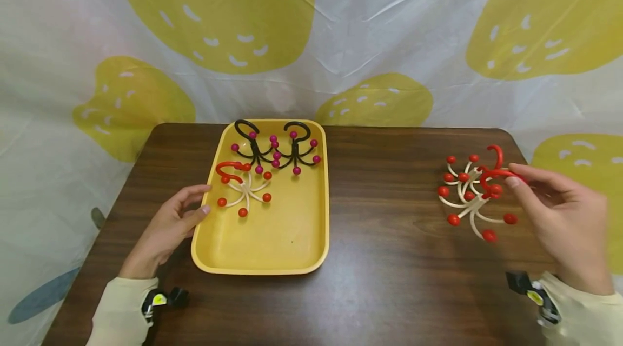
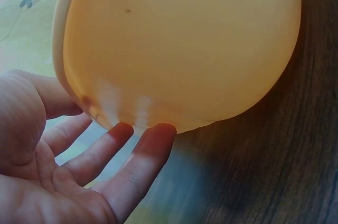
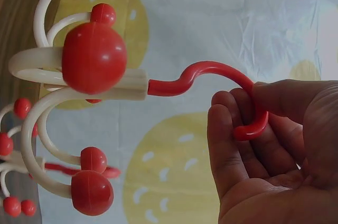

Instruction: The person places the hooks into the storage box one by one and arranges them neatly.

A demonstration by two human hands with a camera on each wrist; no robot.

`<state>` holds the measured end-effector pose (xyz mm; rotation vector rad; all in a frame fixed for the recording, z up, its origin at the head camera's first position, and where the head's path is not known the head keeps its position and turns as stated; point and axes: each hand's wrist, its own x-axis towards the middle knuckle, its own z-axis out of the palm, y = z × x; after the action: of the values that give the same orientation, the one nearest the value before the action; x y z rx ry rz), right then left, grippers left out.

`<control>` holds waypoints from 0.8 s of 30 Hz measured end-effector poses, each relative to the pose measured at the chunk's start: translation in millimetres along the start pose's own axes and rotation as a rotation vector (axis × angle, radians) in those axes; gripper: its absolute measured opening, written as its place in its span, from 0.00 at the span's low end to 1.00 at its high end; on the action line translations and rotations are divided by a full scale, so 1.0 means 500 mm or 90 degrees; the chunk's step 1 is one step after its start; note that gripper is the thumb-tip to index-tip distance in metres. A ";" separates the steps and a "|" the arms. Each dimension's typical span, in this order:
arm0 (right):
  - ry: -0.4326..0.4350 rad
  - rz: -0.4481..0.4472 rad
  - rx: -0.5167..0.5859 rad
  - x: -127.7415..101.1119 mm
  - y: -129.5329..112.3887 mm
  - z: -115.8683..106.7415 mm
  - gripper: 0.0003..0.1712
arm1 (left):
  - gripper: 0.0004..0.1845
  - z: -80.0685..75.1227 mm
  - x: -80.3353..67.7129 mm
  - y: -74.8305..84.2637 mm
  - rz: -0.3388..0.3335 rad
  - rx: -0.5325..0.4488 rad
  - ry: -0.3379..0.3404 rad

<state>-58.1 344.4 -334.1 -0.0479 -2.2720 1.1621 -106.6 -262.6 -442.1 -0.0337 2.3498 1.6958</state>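
With its thumb over the rim and its fingers against the outer wall, my left hand [image 1: 176, 221] grips the left side of a yellow tray [image 1: 318, 248]. At the right of the table my right hand [image 1: 567, 213] pinches the red hook end of a multi-arm hanging hook [image 3: 198, 68]; its curved white arms end in red balls. Behind it in the head view is a second red-and-white hanging hook [image 1: 459, 186], partly covered. One more red-and-white hanging hook [image 1: 246, 190] lies in the tray, in front of two black hanging hooks [image 1: 254, 148] with magenta balls.
A dark brown wooden table [image 1: 389, 270] bears the tray left of centre. Behind the table hangs a white cloth [image 1: 350, 21] printed with yellow fruit. Small cameras [image 1: 163, 300] are strapped to both wrists.
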 end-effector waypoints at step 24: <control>-0.049 -0.146 0.119 0.039 -0.071 0.081 0.15 | 0.30 -0.002 0.002 0.001 0.003 0.000 -0.004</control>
<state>-87.3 298.1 -316.2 0.3259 -2.1557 1.2634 -108.1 -263.4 -441.7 -0.0232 2.3475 1.6964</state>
